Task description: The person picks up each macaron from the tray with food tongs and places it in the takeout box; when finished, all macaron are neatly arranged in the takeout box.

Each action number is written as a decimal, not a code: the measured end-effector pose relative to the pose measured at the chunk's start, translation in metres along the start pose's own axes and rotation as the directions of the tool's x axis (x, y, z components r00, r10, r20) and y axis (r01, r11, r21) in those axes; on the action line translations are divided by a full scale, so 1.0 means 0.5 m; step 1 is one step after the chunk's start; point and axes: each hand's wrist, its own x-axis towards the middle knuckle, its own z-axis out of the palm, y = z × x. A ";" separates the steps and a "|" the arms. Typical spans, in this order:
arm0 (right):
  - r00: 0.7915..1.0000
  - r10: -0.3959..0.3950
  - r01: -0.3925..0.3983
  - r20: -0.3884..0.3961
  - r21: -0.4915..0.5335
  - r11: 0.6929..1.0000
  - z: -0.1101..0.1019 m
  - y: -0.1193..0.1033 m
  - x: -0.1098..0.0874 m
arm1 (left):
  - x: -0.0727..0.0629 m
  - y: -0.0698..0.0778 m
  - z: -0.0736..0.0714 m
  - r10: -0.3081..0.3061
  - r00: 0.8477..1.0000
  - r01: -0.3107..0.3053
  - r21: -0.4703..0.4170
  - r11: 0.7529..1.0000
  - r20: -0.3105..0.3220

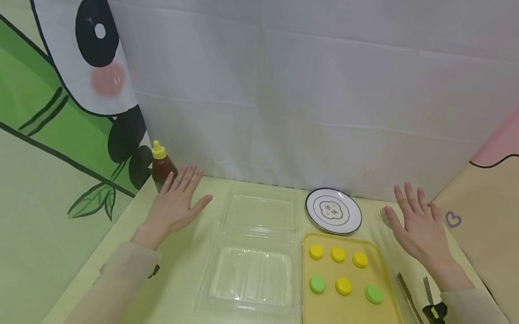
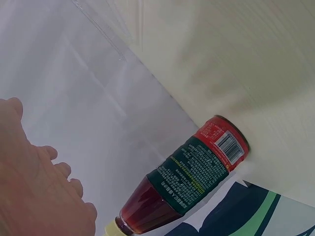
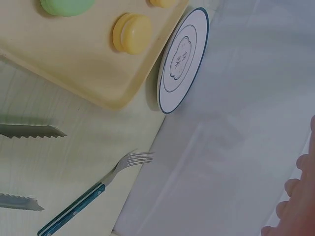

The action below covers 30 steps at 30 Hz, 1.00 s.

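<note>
Head, left hand [image 1: 172,205]: held beside the bottle [image 1: 162,169], fingers straight, thumb spread.
Head, right hand [image 1: 421,231]: held near the fork [image 1: 384,218], fingers straight, slightly spread.
Left wrist, bottle: stood upright on the surface [image 2: 266,59].
Right wrist, fork: laid near the tongs [image 3: 29,131] and plate [image 3: 183,61].

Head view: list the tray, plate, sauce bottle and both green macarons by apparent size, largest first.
Tray, cut off by the frame
Plate
Sauce bottle, partly behind the left hand
Left green macaron and right green macaron: too alike to rank
</note>
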 end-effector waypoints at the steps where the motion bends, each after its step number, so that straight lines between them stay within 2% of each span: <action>1: 1.000 0.002 -0.002 0.000 -0.001 1.000 0.000 0.001 0.000 | 0.001 0.000 0.000 0.001 1.000 -0.001 0.001 1.000 -0.001; 12: 1.000 0.012 -0.012 -0.001 -0.014 1.000 0.002 0.004 -0.001 | 0.000 0.001 0.004 -0.001 1.000 0.001 -0.009 1.000 0.011; 17: 1.000 0.021 -0.021 -0.005 -0.016 1.000 0.000 0.010 -0.017 | -0.004 0.000 0.010 -0.012 1.000 0.013 -0.078 0.997 0.019; 20: 1.000 0.024 -0.024 -0.017 -0.009 1.000 -0.001 0.018 -0.031 | -0.005 -0.001 0.014 -0.018 1.000 0.020 -0.153 0.988 0.020; 26: 0.994 0.082 -0.077 -0.066 0.075 0.994 -0.007 0.035 -0.068 | -0.015 -0.003 0.018 -0.068 0.996 0.085 -0.321 0.943 0.064; 28: 0.991 0.111 -0.103 -0.075 0.102 0.989 -0.008 0.043 -0.082 | -0.021 -0.004 0.021 -0.093 0.991 0.121 -0.380 0.917 0.091; 30: 0.987 0.137 -0.127 -0.079 0.126 0.984 -0.006 0.052 -0.097 | -0.026 -0.005 0.023 -0.117 0.985 0.164 -0.446 0.880 0.130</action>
